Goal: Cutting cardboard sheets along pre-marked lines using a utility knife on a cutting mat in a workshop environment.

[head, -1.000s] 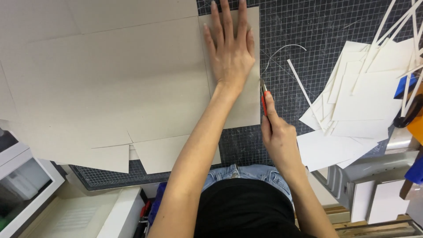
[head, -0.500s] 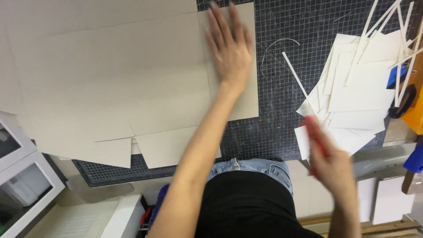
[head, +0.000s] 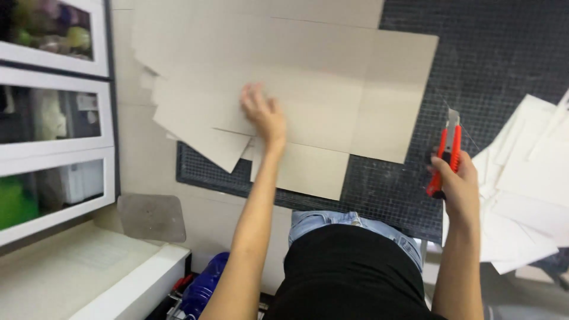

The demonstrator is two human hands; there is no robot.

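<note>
A large flat sheet of grey-beige cardboard (head: pixel 308 77) lies over a dark gridded cutting mat (head: pixel 492 71). My left hand (head: pixel 264 114) rests on the cardboard near its lower left part, fingers spread and blurred. My right hand (head: pixel 456 181) is lifted off the mat at the right, closed around a red utility knife (head: pixel 446 151) with its blade out and pointing away from me. The knife is apart from the cardboard's right edge.
White paper offcuts (head: pixel 527 184) are piled at the right over the mat's edge. White-framed storage cubbies (head: pixel 53 118) with coloured items stand at the left. A grey flat piece (head: pixel 151 216) lies near the table front. A blue object (head: pixel 204 284) sits below by my legs.
The view has swung left. My right hand pulled the knife away from the cardboard's edge and lifted it. My left hand slid left and down across the cardboard.
</note>
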